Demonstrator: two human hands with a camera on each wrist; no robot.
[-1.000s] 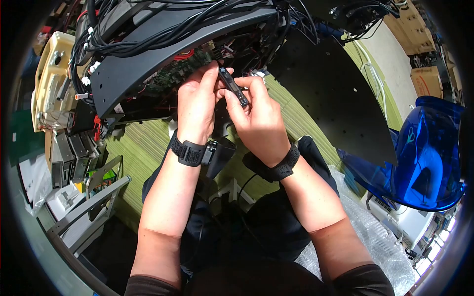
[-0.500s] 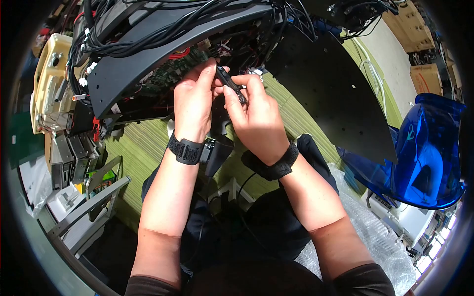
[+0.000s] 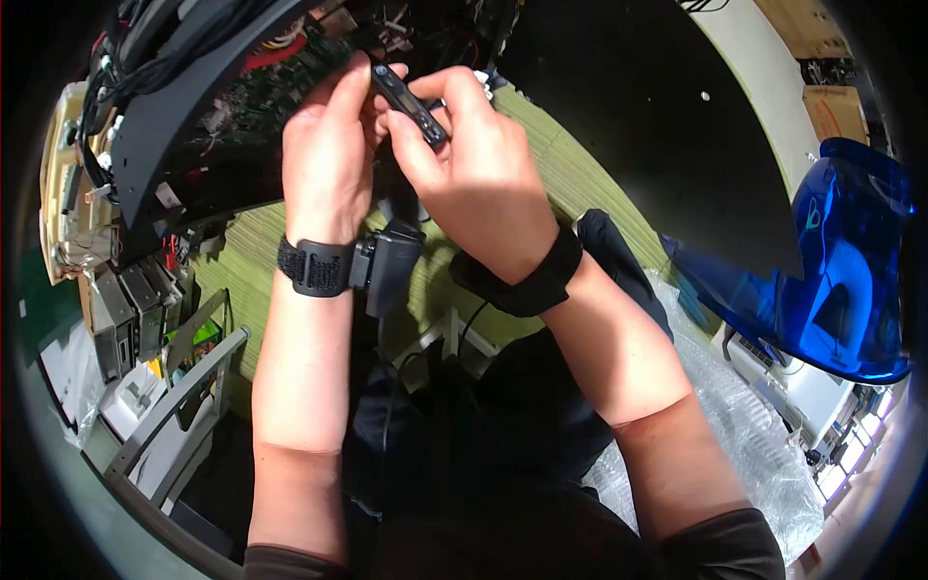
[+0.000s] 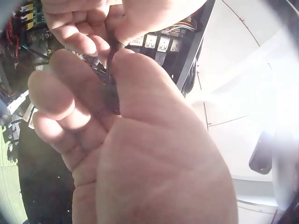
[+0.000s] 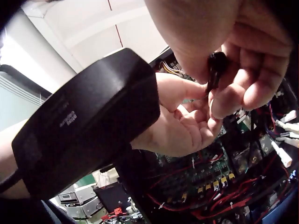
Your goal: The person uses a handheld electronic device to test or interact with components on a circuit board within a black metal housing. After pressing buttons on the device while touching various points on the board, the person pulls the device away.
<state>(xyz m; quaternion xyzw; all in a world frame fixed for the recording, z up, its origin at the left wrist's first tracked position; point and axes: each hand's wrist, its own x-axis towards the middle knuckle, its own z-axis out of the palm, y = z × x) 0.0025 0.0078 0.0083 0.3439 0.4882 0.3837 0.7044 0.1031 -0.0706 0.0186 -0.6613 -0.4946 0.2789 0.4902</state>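
Pinching black bar point(image 3: 410, 104) by near right end with right hand point(image 3: 486, 184); pinching far left end with left hand point(image 3: 327, 159); slanted between hands, in front of open housing point(image 3: 188, 92) with green board point(image 3: 246, 111) and red wires point(image 3: 275, 55); to right, dark panel point(image 3: 667, 135); farther right, blue shell point(image 3: 855, 222); just behind each hand, black band point(image 3: 321, 269); near right, bubble wrap point(image 3: 744, 435); at near left, metal frame point(image 3: 184, 393); below, green floor point(image 3: 570, 164).

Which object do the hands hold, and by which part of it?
A slim black bar: the left hand pinches its far end, the right hand grips it near the other end.
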